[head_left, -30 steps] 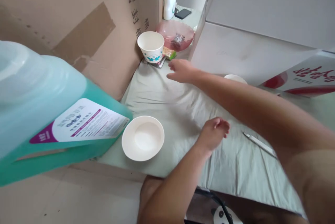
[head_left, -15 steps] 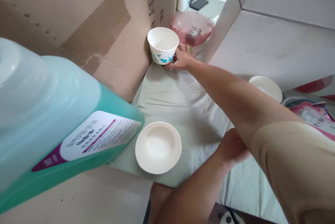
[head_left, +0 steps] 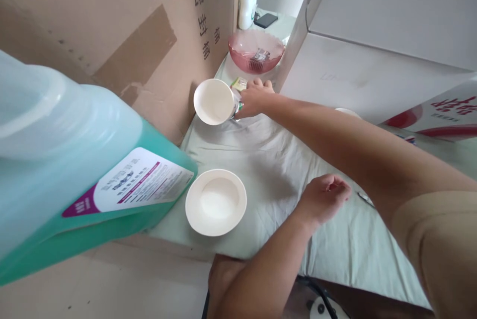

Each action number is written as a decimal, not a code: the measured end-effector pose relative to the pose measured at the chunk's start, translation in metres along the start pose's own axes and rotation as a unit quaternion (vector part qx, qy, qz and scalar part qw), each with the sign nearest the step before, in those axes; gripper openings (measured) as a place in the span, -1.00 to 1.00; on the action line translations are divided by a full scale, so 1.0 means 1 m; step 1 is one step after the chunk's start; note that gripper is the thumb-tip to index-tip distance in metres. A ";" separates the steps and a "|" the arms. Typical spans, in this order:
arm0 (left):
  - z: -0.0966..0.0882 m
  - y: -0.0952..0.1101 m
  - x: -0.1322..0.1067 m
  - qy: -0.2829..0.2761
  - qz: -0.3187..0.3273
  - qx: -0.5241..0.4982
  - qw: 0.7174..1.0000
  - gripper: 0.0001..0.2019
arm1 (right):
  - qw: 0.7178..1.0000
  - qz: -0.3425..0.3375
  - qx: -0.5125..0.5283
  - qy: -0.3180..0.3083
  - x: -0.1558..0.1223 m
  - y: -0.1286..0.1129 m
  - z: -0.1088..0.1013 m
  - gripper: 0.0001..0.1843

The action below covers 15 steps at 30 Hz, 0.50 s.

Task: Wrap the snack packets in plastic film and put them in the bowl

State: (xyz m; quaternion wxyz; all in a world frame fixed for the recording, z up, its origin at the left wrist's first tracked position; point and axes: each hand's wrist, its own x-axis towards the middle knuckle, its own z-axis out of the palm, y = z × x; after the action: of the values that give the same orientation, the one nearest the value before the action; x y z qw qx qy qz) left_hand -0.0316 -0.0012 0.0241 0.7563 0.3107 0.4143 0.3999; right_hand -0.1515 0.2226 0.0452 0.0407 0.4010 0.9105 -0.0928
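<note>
My right hand [head_left: 257, 99] reaches to the far part of the cloth, its fingers closed round a small shiny packet [head_left: 238, 104] with green on it. Just left of these fingertips is a white paper bowl [head_left: 213, 102], its mouth tipped towards me; I cannot tell whether the hand touches it. A yellow-green packet [head_left: 239, 83] lies behind. My left hand [head_left: 325, 199] hovers over the near cloth, fingers curled with nothing seen in them. Another white paper bowl [head_left: 216, 203] stands upright near the cloth's front edge.
A large bottle of green liquid [head_left: 122, 150] looms on the left, before a cardboard box [head_left: 149, 55]. A pink translucent bowl [head_left: 257, 58] sits at the back, with a black phone [head_left: 266, 20] beyond. A white panel [head_left: 383, 55] borders the right; pale green cloth [head_left: 268, 229] covers the surface.
The far paper bowl has come lower and tilted, its mouth turned more towards me. My right hand has shifted slightly nearer beside it. My left hand now shows clear of the right arm.
</note>
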 end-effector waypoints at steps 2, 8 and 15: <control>0.000 0.002 -0.003 -0.003 0.000 -0.002 1.000 -0.90 | 1.000 -0.001 -0.005 0.018 0.000 -0.001 -0.004 -0.01; -0.002 0.006 -0.004 0.000 0.005 -0.049 0.999 -0.81 | 0.996 0.036 0.076 -0.022 0.030 0.026 0.006 0.31; -0.011 0.012 -0.003 0.005 0.001 -0.007 1.000 -0.84 | 0.997 0.036 0.061 -0.019 0.054 0.031 0.010 0.29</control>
State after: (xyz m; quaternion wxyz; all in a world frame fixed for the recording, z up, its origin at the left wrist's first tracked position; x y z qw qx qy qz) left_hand -0.0469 0.0039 0.0298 0.7562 0.3040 0.4148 0.4046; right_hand -0.1650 0.2808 0.0234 0.0366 0.4335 0.8871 -0.1543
